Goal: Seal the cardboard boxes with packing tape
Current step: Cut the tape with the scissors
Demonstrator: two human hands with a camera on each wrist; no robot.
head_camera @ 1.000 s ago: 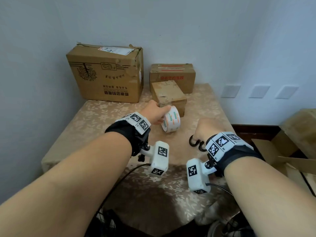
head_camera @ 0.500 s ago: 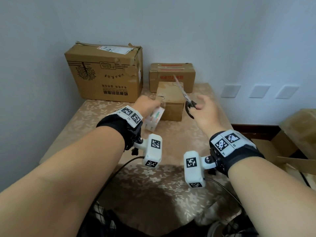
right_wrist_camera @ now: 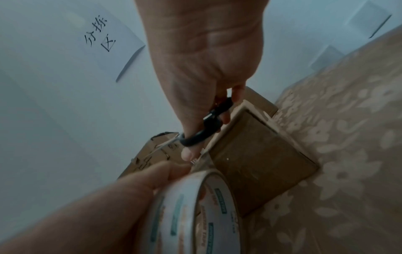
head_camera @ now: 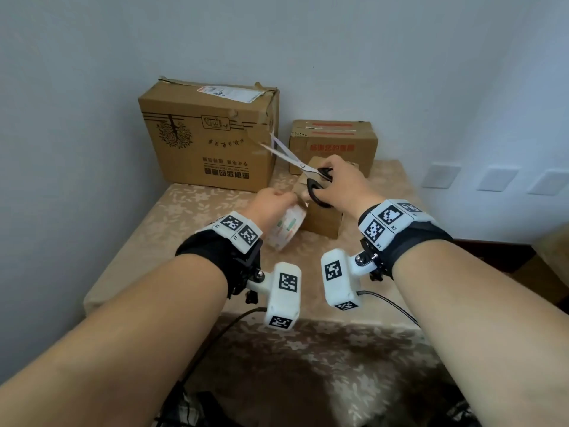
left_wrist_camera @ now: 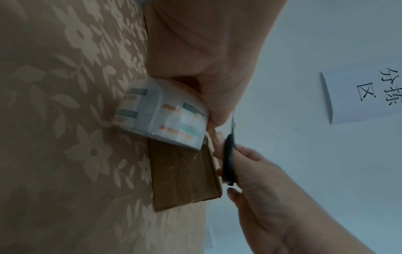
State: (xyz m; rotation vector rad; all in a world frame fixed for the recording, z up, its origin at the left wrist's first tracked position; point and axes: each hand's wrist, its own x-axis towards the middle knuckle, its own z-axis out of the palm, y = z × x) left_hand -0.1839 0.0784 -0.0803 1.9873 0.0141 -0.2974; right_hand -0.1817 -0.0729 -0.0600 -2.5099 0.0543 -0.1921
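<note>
A small cardboard box (head_camera: 323, 221) sits mid-table, seen from the side in the left wrist view (left_wrist_camera: 182, 173) and the right wrist view (right_wrist_camera: 259, 161). My left hand (head_camera: 271, 204) grips a roll of packing tape (head_camera: 284, 228) against the box's near left corner; the roll also shows as tape (left_wrist_camera: 161, 116) and tape (right_wrist_camera: 191, 211). My right hand (head_camera: 341, 188) holds black-handled scissors (head_camera: 308, 174) over the box, fingers through the handles, blades parted and pointing up-left. The scissors' handle (right_wrist_camera: 206, 127) hangs just above the box's top edge.
A large cardboard box (head_camera: 209, 140) stands at the table's back left against the wall. A medium box (head_camera: 335, 146) stands behind the small one. The table (head_camera: 191, 217) wears a beige floral cloth. More cardboard lies off the right edge. A paper sign (right_wrist_camera: 104, 37) hangs on the wall.
The left hand carried the tape roll forward to the small box. The right hand lifted the scissors off the table, raised them over the box and parted the blades.
</note>
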